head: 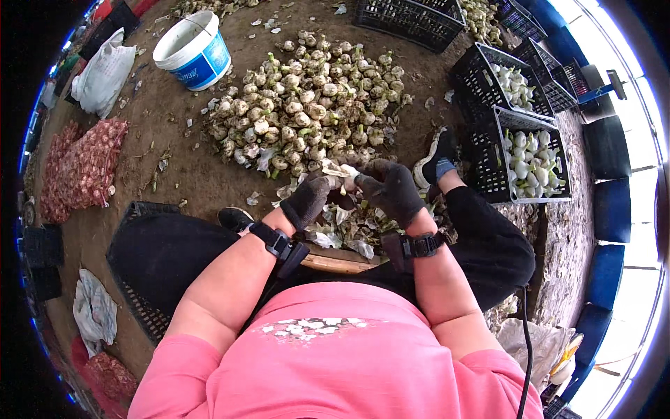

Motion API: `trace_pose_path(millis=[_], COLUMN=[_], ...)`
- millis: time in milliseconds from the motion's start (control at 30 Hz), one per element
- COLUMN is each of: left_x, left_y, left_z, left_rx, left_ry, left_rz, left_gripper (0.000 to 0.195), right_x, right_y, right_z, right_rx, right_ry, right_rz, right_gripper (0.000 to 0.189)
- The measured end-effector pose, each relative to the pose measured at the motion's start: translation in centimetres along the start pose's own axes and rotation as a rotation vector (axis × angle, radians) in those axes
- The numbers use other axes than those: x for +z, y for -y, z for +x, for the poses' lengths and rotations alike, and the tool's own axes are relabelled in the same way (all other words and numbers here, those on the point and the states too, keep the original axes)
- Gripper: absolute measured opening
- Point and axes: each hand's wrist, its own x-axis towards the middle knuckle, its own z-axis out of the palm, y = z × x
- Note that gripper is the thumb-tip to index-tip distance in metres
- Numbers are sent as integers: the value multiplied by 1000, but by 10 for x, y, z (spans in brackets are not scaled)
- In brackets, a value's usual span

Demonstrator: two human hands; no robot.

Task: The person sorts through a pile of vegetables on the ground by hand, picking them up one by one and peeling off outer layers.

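Both my hands wear dark work gloves and meet over the near edge of a heap of garlic bulbs (314, 105) on the dirt floor. My left hand (311, 196) and my right hand (390, 188) close their fingers on a pale garlic bulb (348, 175) between them, its skin partly loose. The fingertips partly hide the bulb. Below the hands lies a pile of peeled garlic skins (345, 225). To the right, a black plastic crate (542, 200) with a pale rim holds clean white bulbs with short stems.
A white and blue plastic bucket (199, 65) stands at the upper left. Red mesh sacks of garlic (84, 167) lie at the left. Another crate of white bulbs (471, 78) and an empty-looking black crate (408, 26) stand beyond. My shoe (432, 157) is beside the heap.
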Motion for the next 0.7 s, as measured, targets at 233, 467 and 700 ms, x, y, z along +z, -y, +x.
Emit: trace_pose_path(millis=[233,467,700], left_x=[9,9,16], left_y=[-2,-8,5], left_z=[-6,-6,11], left_rx=[-18,-51,-42], left_ry=[48,200,-202], left_rz=[-289,-548,97], left_gripper=[40,45,39], right_x=[6,-17,20], right_y=[-61,-91,-21], right_z=[8,14,0], right_rx=[-170,30,-510], right_ry=[-153,-475,-203], right_rz=[-394,-457,-201], right_gripper=[16,27,42])
